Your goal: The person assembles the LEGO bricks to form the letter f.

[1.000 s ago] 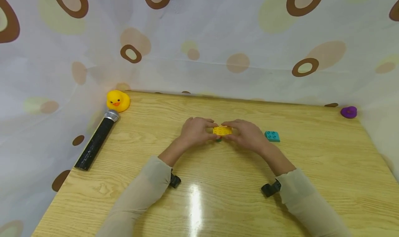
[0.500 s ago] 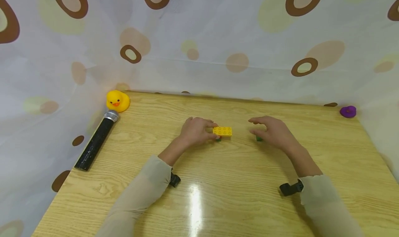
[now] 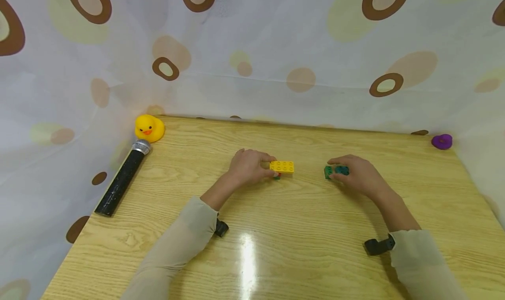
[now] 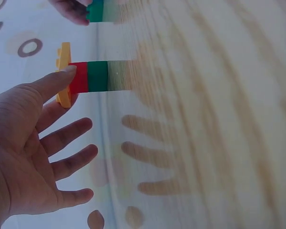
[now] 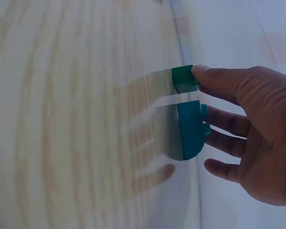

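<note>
A small stack of toy building bricks stands upright on the table: a yellow brick on top, a red brick beneath it and a green brick at the bottom. My left hand pinches the stack's near-left end at the yellow and red bricks, its other fingers spread. Farther right, my right hand has thumb and index finger on a separate green brick, pinching its upper part. A teal brick with a rounded end lies just beside that, under the right hand's other fingers.
A yellow rubber duck and a black microphone are at the table's left edge. A purple object sits at the far right corner. A spotted cloth hangs behind the wooden table.
My right hand let go of the yellow brick on the stack and moved right to the separate green brick. The left hand has stayed at the stack.
</note>
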{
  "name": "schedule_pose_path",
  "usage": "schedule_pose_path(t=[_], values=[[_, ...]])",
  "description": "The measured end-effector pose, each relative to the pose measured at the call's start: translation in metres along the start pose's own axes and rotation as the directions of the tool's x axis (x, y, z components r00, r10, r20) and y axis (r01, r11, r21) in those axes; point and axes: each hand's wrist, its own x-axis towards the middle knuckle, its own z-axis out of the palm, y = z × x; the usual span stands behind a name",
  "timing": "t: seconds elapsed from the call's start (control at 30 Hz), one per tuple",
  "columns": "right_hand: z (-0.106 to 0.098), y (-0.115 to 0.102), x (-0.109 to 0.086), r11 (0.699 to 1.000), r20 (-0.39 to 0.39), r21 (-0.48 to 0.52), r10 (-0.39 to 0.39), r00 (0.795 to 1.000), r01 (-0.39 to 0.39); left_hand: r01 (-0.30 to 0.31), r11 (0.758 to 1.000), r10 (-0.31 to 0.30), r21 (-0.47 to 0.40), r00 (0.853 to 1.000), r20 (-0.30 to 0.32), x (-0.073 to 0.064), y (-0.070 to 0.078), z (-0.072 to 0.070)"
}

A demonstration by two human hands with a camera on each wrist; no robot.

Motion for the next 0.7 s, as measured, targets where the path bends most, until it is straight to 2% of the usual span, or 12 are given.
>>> schedule_pose_path(t=[0.33, 0.7], values=[[0.002, 0.003, 0.0, 1.0, -0.009, -0.003, 0.01, 1.0, -0.01, 0.001, 1.0, -0.001, 0.025, 1.0, 0.005, 0.001, 0.001, 0.0], [-0.005, -0.008, 0.003, 0.999, -0.035, 0.034, 0.022, 0.999, -0.021, 0.009, 0.999, -0.009, 0.033, 1.0, 0.011, 0.0, 0.001, -0.001]])
